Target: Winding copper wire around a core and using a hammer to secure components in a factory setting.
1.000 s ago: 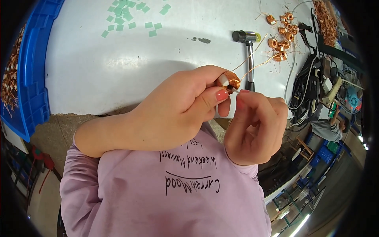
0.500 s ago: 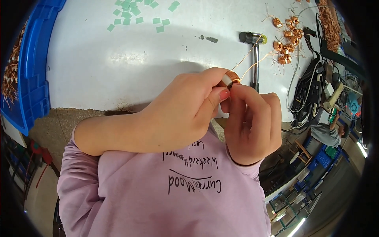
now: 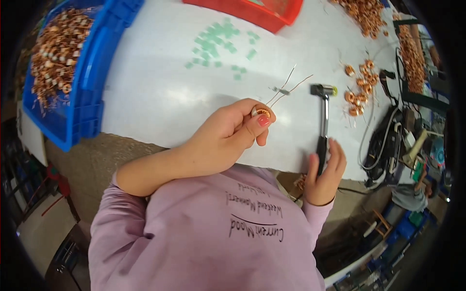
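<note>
Pinched between the thumb and fingers of my left hand [image 3: 233, 133] is a small copper-wound ring coil [image 3: 261, 112] with a white patch. Its two long wire leads stick up and away over the table. My right hand [image 3: 324, 174] is at the table's front edge, thumb and fingers apart on either side of the black handle of a mallet [image 3: 322, 147]. The fingers are not closed round it; whether they touch it I cannot tell. The mallet lies with its black and yellow head pointing away from me.
Several green paper squares [image 3: 213, 41] lie scattered on the white table [image 3: 160, 97]. A blue bin [image 3: 87, 109] at left holds many coils; a red tray [image 3: 252, 14] stands at the far edge. Loose coils [image 3: 361, 89] and a coil heap [image 3: 364, 17] are at right, near black cables [image 3: 381, 131].
My right hand has left the coil and moved right and down to the mallet handle, opening. My left hand keeps the coil. The view has shifted, bringing the red tray into sight.
</note>
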Tool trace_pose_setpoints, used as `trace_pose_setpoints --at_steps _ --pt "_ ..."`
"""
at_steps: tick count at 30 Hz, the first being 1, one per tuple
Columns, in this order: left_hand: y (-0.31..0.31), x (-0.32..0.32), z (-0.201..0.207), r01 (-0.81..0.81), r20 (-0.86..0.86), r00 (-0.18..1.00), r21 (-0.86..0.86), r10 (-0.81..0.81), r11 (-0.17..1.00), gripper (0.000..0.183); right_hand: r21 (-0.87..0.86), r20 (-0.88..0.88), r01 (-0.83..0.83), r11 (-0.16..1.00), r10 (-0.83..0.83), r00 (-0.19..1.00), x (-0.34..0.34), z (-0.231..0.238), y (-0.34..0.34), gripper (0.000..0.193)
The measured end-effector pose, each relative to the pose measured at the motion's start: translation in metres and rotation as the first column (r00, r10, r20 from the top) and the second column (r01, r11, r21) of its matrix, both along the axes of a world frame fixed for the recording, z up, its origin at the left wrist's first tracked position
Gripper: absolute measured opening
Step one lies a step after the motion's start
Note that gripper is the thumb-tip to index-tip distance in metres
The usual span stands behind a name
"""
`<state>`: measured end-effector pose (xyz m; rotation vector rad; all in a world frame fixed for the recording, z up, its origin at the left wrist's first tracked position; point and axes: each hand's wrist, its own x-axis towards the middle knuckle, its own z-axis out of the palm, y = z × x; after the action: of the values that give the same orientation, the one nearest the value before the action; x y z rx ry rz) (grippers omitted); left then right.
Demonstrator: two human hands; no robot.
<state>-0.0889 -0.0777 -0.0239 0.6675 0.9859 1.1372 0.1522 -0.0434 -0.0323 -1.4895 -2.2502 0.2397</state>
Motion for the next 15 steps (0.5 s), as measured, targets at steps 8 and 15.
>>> trace_pose_setpoints --at_steps 8,15 --pt "-0.036 -0.036 -0.003 -0.188 -0.021 0.982 -0.089 0.187 0.978 0.021 0.018 0.257 0.095 0.995 -0.097 0.962 0.016 -0.034 -0.007 0.035" --pt "-0.084 -0.077 -0.013 -0.344 0.006 0.937 -0.131 0.348 0.930 0.024 -0.514 -0.747 -0.498 0.699 -0.079 0.660 -0.026 0.033 -0.013 0.030"
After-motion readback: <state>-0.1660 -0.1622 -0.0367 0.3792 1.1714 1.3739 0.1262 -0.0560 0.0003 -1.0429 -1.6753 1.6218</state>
